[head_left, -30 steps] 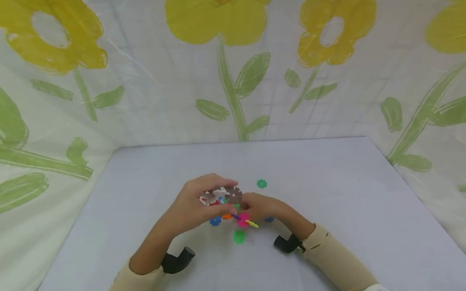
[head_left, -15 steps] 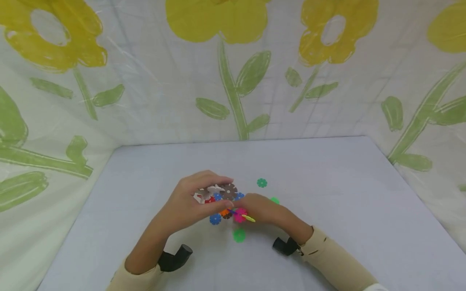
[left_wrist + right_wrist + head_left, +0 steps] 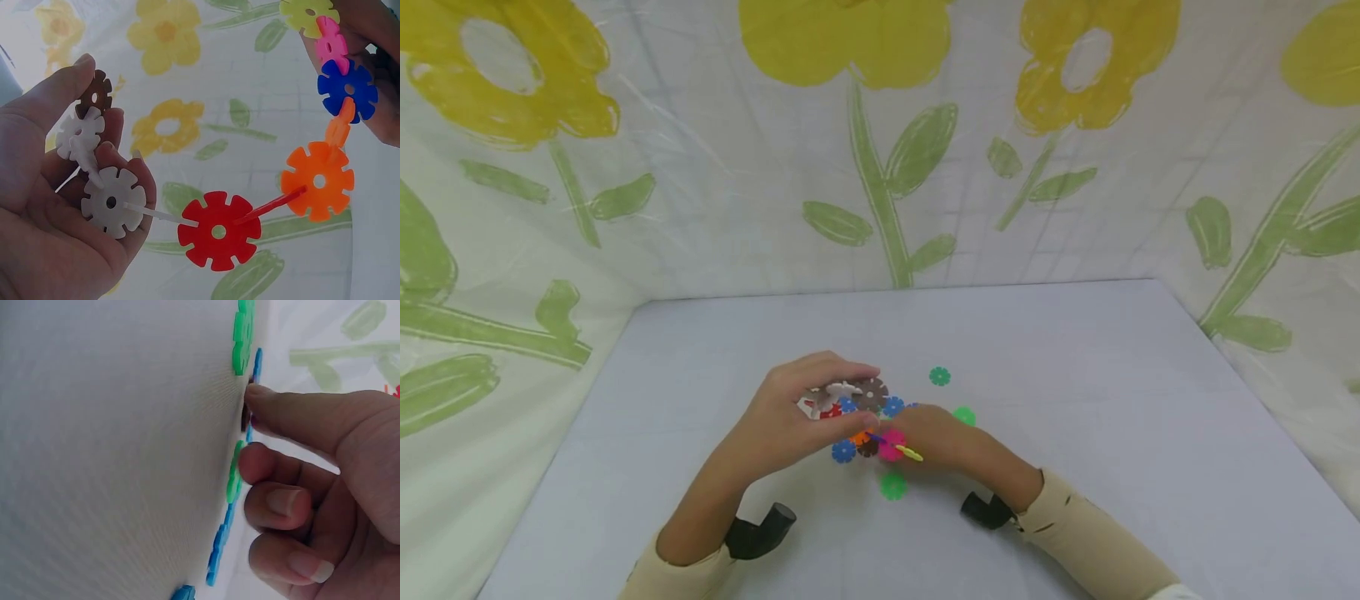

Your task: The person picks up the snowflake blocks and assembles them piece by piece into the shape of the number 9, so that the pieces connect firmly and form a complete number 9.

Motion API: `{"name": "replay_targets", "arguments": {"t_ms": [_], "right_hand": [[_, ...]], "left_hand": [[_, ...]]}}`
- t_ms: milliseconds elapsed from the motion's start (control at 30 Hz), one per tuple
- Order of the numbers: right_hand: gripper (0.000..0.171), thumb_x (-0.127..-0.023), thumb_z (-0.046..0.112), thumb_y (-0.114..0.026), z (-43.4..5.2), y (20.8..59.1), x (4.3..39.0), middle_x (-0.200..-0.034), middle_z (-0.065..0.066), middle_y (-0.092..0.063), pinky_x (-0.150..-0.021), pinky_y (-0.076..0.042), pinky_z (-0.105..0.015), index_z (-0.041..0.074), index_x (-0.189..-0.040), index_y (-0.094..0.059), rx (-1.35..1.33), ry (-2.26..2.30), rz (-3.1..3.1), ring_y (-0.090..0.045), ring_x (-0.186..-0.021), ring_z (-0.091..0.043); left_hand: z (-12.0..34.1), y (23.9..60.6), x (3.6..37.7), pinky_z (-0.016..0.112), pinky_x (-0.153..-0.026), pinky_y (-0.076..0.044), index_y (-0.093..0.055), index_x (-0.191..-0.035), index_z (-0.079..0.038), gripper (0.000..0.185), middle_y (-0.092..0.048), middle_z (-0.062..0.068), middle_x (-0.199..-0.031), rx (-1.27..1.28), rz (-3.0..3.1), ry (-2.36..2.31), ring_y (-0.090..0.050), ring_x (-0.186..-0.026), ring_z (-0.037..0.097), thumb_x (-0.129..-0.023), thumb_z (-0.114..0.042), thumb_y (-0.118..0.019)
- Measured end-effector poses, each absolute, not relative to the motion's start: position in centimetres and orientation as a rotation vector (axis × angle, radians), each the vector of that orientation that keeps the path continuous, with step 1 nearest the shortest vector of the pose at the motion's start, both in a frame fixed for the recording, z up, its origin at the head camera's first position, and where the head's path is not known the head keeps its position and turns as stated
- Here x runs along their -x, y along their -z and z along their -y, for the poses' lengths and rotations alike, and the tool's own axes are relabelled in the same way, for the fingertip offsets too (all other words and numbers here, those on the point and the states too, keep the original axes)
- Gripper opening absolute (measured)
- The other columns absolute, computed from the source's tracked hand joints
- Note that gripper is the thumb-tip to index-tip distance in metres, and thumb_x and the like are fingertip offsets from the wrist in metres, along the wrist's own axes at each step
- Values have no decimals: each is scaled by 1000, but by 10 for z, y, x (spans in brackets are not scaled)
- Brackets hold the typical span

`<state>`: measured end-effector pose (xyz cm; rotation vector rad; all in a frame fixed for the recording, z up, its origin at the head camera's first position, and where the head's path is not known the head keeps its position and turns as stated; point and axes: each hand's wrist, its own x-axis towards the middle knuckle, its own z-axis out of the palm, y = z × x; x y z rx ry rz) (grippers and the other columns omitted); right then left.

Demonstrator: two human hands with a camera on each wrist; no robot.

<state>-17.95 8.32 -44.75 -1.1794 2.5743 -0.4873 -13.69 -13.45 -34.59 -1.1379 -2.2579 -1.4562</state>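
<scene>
My left hand (image 3: 797, 417) pinches a brown snowflake disc (image 3: 103, 89) between thumb and fingers, at one end of a chain of slotted plastic discs. From there the chain runs through white discs (image 3: 112, 203), which lie against the fingers, then red (image 3: 219, 231), orange (image 3: 317, 181), blue (image 3: 344, 87) and pink (image 3: 331, 47) to a yellow disc (image 3: 309, 17). My right hand (image 3: 932, 435) is low at the table among loose discs. In the right wrist view its thumb tip is at a dark brown disc (image 3: 245, 417); the other fingers bend loosely beside a green disc (image 3: 234, 474).
Loose discs lie around the hands: a blue one (image 3: 843, 451), a bright green one (image 3: 892, 486), another green one (image 3: 964, 416) and a teal green one (image 3: 939, 377) farther back. A flower-painted white curtain (image 3: 737, 208) rises behind the white table (image 3: 1075, 358).
Both hands have shifted slightly left since a second ago, the chain with them. A green disc right of my right hand has come into sight. Over the last half second, little moved.
</scene>
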Motion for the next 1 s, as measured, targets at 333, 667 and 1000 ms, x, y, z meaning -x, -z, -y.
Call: {"name": "replay_targets", "arguments": {"t_ms": [333, 667, 1000], "right_hand": [[15, -92, 22, -74, -80, 446, 177, -71, 13, -58, -69, -51, -22, 15, -103, -66, 1207, 595, -2507, -56, -69, -8], [37, -91, 23, -75, -89, 440, 181, -77, 12, -56, -70, -51, -25, 17, -123, -57, 1095, 518, -2441, -56, -74, -9], [9, -97, 8, -67, -114, 395, 193, -89, 9, -67, -69, -54, -25, 14, -104, -68, 1269, 1105, -2498, -58, -73, -7]], "left_hand": [[136, 346, 136, 32, -62, -51, -70, -123, -11, 45, -71, -4, -106, 1111, 2320, 1456, -66, -94, 13, -80, -11, -86], [137, 346, 137, 31, -63, -52, -70, -121, -10, 43, -71, -4, -106, 1092, 2317, 1442, -66, -92, 13, -80, -9, -85], [140, 347, 137, 33, -65, -53, -68, -123, -14, 38, -70, -8, -110, 951, 2384, 1428, -65, -91, 15, -87, -12, -79]]}}
